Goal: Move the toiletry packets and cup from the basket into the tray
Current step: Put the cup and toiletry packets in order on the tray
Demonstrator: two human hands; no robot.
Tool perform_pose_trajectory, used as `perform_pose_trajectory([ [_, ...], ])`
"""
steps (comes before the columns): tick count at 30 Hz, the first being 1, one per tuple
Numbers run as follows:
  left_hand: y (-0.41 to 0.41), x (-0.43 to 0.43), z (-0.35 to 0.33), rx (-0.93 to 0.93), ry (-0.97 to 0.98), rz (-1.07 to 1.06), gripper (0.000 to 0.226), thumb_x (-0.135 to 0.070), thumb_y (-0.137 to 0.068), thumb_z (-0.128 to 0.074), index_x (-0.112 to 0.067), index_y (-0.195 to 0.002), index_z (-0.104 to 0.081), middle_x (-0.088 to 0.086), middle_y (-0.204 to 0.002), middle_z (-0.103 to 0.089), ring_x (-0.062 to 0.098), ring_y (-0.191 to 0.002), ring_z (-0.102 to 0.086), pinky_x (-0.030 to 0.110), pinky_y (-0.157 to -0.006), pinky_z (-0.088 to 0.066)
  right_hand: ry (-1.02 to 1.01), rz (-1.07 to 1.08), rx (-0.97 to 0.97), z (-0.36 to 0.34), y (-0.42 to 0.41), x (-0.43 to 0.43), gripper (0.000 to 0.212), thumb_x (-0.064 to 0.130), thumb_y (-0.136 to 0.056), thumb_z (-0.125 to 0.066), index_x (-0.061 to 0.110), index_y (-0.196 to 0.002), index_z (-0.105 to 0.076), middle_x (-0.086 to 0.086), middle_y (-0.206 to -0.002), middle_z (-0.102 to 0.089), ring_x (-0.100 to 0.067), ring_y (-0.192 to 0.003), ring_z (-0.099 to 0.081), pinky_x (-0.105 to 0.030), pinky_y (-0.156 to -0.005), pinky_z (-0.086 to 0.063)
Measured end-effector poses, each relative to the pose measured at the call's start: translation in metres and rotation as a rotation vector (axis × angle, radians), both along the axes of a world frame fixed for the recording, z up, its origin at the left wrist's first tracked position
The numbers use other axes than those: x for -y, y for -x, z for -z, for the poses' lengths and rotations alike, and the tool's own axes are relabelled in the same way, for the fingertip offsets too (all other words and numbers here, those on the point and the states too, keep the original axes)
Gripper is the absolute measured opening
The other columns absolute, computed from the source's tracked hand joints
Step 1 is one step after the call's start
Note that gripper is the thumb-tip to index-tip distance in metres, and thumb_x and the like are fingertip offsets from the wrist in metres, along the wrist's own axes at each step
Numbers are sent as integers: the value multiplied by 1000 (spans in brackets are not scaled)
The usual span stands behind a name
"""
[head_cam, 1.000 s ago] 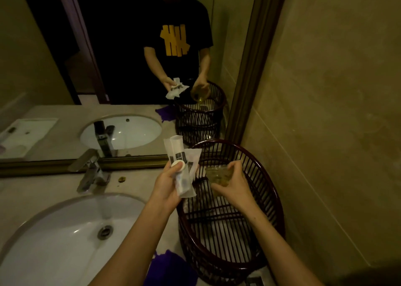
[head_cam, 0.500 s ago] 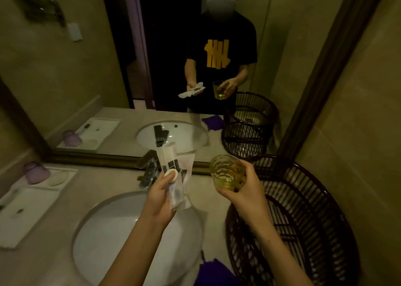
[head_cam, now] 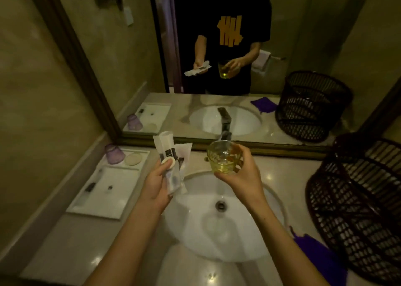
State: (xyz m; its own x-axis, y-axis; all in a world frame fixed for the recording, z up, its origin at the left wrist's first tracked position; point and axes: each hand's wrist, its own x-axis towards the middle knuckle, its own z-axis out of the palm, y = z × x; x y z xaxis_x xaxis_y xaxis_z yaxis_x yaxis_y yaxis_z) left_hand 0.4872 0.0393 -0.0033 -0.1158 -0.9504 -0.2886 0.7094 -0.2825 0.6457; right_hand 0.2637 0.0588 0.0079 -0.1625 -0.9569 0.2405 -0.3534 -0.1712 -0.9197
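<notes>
Hovering over the sink (head_cam: 217,220) are both hands, each already carrying its load clear of the basket (head_cam: 355,210), which is sitting at the sink's right edge. The tray (head_cam: 102,190) — white and rectangular — is lying on the counter to the sink's left, with its long axis running away toward the mirror, a purple cup (head_cam: 114,153) standing inverted at its far end and a few small dark items resting on its flat part. That leftward offset is what the coming move is turning on: both loads are needing to travel left from above the sink.

The right hand (head_cam: 240,175) is wrapping its fingers round a yellow glass cup (head_cam: 223,156), holding it upright above the sink's far rim. The left hand (head_cam: 157,183) is pinching the toiletry packets (head_cam: 171,162) — thumb pressing on a small round white piece at their front, their long axis standing nearly vertical.

Judging from this, the left hand is the nearer one to the tray and is likely setting down first; the cup is having to cross the whole sink.
</notes>
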Motion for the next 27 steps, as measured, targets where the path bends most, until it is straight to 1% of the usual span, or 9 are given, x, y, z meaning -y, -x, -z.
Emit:
perform_pose_trajectory([
  [3, -39, 6, 4, -31, -43, -20, 64, -8, -86, -61, -13, -147, -45, 22, -144, -52, 40, -132, -50, 60, -106, -41, -18, -26, -5, 6, -41, 1, 79, 25, -68, -93, 37, -131, -47, 16, -121, -61, 9, -108, -58, -14, -83, -54],
  [6, -65, 17, 11, -62, -56, -34, 65, -9, -86, -61, -13, -148, -44, 19, -148, -50, 38, -135, -48, 57, -99, -44, -48, -81, -21, 14, -71, 12, 83, 17, -69, -92, 31, -136, -45, 29, -116, -54, 23, -106, -51, -2, -80, -46],
  [8, -78, 26, 15, -81, -50, -72, 65, -9, -85, -61, -14, -148, -45, 16, -147, -52, 37, -134, -50, 54, -99, -46, -62, -109, -29, 19, -85, 23, 86, 17, -68, -92, 30, -138, -45, 29, -118, -54, 20, -109, -52, -5, -82, -48],
  [12, -97, 44, 21, -124, -40, -139, 63, -7, -85, -65, -15, -145, -49, 15, -149, -51, 34, -134, -51, 49, -100, -48, -87, -170, -25, 31, -104, 51, 90, 17, -65, -93, 34, -139, -43, 15, -127, -59, 3, -114, -57, -17, -89, -52],
  [15, -111, 50, 20, -178, -8, -142, 78, -4, -72, -78, -19, -144, -50, 13, -146, -54, 34, -134, -51, 45, -87, -59, -96, -192, -5, 34, -118, 74, 89, 14, -64, -94, 33, -132, -42, 18, -119, -57, 14, -106, -57, -10, -81, -51],
  [17, -122, 54, 20, -191, 28, -131, 96, -3, -62, -88, -20, -147, -47, 14, -147, -53, 35, -133, -52, 49, -95, -54, -114, -221, 5, 37, -130, 88, 88, 13, -63, -94, 31, -131, -41, 18, -116, -57, 18, -102, -56, -6, -77, -49],
  [19, -136, 58, 21, -194, 36, -146, 101, -5, -59, -91, -19, -149, -45, 16, -149, -51, 35, -130, -55, 54, -101, -48, -125, -236, 10, 40, -142, 99, 88, 15, -62, -95, 28, -131, -41, 14, -119, -59, 13, -102, -59, -7, -78, -51],
  [22, -151, 70, 20, -208, 1, -180, 110, -3, -56, -91, -24, -152, -41, 16, -148, -51, 33, -116, -66, 48, -74, -62, -136, -264, 19, 44, -159, 112, 89, 17, -62, -95, 29, -131, -42, 11, -123, -61, 3, -106, -62, -12, -83, -53],
  [27, -164, 90, 19, -156, -23, -206, 86, -6, -72, -73, -18, -151, -41, 13, -119, -71, 28, -102, -73, 42, -73, -60, -144, -262, 17, 57, -182, 130, 86, 18, -63, -94, 33, -130, -42, 15, -120, -60, 2, -107, -62, -20, -88, -56],
])
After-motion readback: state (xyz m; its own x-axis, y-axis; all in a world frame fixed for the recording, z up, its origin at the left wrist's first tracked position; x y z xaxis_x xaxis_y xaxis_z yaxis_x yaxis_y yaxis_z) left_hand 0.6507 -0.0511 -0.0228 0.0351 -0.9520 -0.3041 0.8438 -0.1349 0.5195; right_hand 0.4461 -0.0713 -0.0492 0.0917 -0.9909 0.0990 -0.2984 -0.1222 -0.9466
